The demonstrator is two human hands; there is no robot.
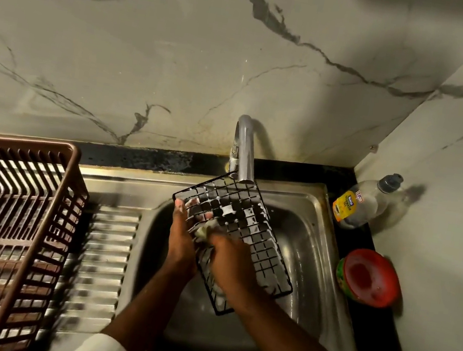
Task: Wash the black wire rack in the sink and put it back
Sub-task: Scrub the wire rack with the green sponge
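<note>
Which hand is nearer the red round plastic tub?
Right. The right hand is on the black wire rack, toward the red tub; the left hand grips the rack's far side.

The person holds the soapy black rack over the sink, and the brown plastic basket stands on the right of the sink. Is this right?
Not quite. The head view shows the brown plastic basket on the left of the sink, not the right. The rest holds.

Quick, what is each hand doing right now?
Left hand: grips the soapy black wire rack by its edge.
Right hand: presses a pale scrub sponge against the rack.
</note>
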